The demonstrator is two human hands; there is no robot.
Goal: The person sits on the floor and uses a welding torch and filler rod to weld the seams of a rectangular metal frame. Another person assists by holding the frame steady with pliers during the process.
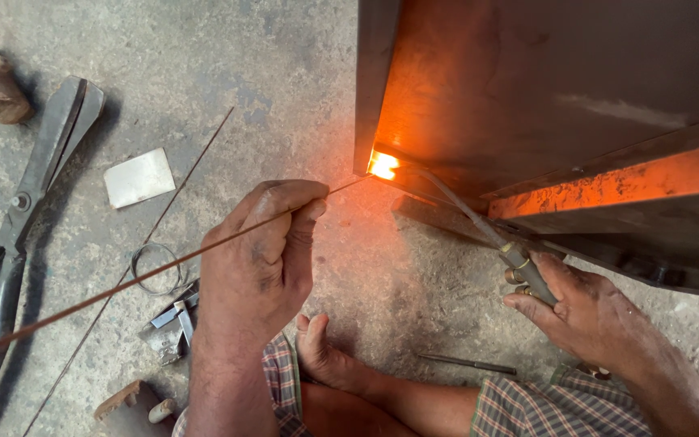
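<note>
Left hand pinches filler rod; right hand grips torch; shears, scraps nearby.

orange flame; rust-brown metal box; grey floor; white plate scrap; checked cloth.

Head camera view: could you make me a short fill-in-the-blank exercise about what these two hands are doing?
1. The left hand holds a long thin ____ whose tip reaches the flame.
2. The right hand grips the handle of a gas ____.
3. The big shears lie on the concrete floor to the ____ of the left hand.

Missing words: rod; torch; left
</note>
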